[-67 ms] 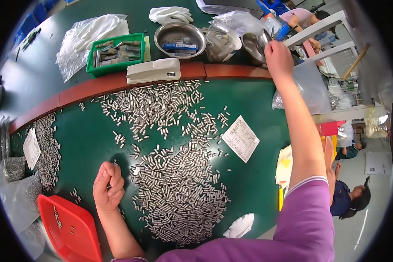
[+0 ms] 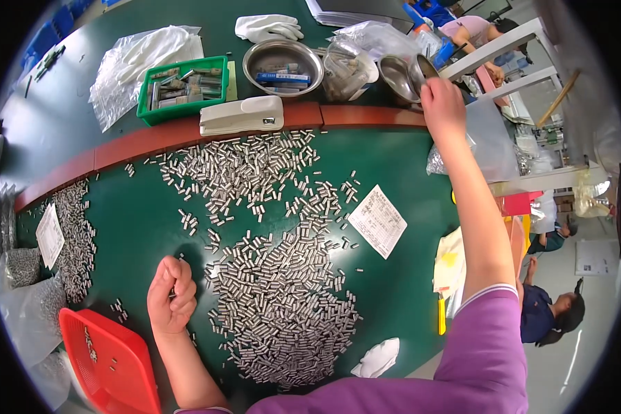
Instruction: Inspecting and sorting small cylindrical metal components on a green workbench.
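A large heap of small metal cylinders (image 2: 283,310) spreads over the green table, and another heap (image 2: 255,162) lies behind it. My left hand (image 2: 171,297) hovers just left of the near heap, fingers curled inward; what they hold, if anything, is hidden. Stretched to the far right, my right hand (image 2: 443,103) has its fingers closed at the rim of a small steel cup (image 2: 422,67). The cup is tilted beside a steel bowl (image 2: 396,77). A printed white paper slip (image 2: 378,221) lies right of the heaps.
A red wooden ledge (image 2: 372,116) crosses behind the heaps, with a stapler (image 2: 241,116) on it. Beyond stand a green tray (image 2: 142,103) and a wider steel bowl (image 2: 250,76). A red basket (image 2: 127,345) sits at lower left. Co-workers (image 2: 552,310) are at right.
My right hand has come slightly nearer and down, and the small steel cup has tilted so that more of its inside shows. My left hand stays almost still.
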{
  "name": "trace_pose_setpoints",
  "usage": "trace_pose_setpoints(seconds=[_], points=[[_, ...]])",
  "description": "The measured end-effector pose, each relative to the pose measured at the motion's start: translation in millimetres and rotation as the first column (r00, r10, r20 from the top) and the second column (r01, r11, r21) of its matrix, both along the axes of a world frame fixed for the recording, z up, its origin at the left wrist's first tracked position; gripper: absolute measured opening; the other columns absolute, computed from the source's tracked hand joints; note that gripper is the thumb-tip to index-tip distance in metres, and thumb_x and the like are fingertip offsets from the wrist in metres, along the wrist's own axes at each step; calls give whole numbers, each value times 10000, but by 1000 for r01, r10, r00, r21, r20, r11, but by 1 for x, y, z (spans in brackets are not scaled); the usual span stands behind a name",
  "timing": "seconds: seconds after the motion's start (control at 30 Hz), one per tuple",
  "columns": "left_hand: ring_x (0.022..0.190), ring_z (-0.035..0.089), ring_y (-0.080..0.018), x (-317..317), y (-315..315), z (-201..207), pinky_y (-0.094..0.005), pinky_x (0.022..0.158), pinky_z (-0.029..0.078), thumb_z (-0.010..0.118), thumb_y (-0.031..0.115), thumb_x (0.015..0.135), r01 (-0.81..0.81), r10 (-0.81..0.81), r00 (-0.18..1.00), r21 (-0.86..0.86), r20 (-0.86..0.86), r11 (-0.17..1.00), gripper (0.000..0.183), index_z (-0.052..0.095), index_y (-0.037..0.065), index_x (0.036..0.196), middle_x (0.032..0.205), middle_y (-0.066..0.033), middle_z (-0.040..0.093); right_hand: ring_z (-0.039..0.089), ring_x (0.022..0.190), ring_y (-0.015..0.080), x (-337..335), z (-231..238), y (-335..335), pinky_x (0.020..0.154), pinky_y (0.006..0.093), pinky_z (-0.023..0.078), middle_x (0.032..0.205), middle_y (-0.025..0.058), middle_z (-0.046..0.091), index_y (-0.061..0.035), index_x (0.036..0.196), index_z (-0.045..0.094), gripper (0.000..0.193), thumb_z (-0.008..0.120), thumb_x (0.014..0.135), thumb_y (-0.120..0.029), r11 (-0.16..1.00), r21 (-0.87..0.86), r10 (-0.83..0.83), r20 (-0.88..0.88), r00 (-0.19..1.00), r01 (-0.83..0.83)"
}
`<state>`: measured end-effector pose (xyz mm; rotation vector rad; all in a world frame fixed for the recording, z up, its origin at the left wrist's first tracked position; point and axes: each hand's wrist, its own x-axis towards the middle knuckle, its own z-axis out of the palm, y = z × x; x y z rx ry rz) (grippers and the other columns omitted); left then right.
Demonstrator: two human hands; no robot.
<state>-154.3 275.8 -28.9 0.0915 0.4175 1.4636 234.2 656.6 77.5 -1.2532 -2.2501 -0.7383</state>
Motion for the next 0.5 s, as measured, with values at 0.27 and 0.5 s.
trace_pose_setpoints(seconds=[0.27,0.5], points=[[462,324,-49,0,-3,-1,-171,347,183,418,148,1021,-14,13,1000,-11,-18,1000,133,463,29,982,755,-56,414,535,769,322,24,13,-141,682,421,453,815,115,545,-40,909,593,147,664,782,-60,952,-238,221,101,970,-192],[461,322,-48,-1,1,-3,-169,347,182,409,143,1023,-6,6,1000,-1,-11,1000,131,467,31,987,758,-58,414,551,802,292,34,-20,-154,705,403,464,840,82,558,-67,891,607,181,707,761,-143,910,-385,207,99,973,-154]])
